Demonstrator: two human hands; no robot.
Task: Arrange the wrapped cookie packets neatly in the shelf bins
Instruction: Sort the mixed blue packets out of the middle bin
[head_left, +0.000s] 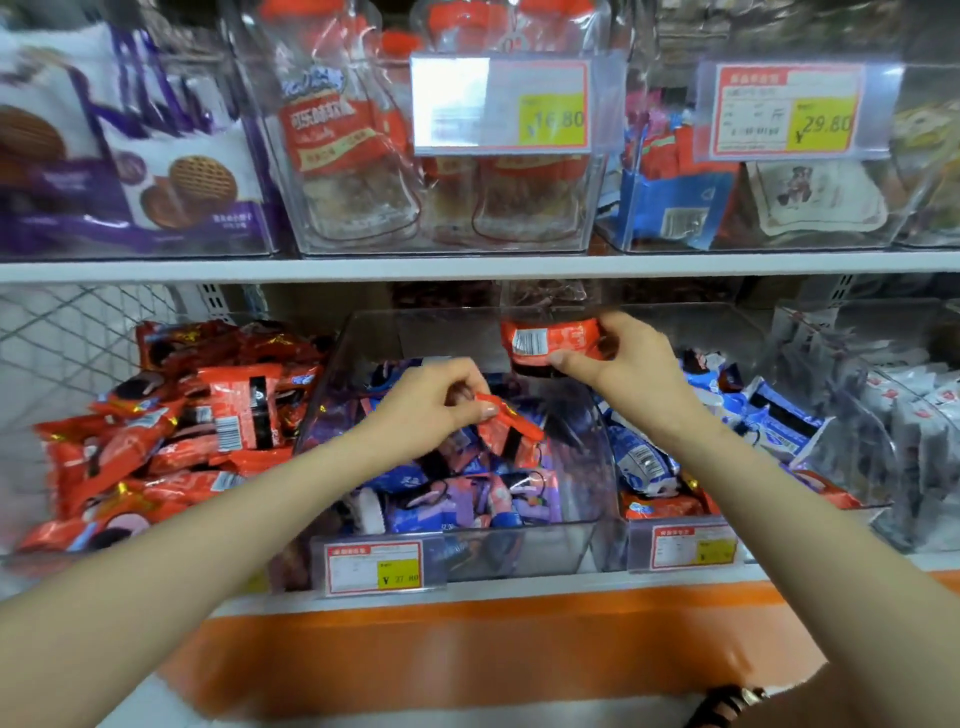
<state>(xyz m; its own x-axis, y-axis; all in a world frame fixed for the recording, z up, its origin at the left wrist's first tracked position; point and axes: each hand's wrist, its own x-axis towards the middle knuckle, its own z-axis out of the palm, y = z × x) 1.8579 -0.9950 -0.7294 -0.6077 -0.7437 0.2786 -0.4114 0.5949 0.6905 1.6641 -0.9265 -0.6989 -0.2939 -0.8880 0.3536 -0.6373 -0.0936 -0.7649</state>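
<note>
Crumpled red packet (511, 428), left hand (441, 400) — barcoded red packet (550, 343), right hand (634, 364)

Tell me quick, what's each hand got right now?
Left hand: closed, pinching the striped red packet over the middle bin.
Right hand: closed, gripping the barcoded red packet, lifted above that bin.
</note>
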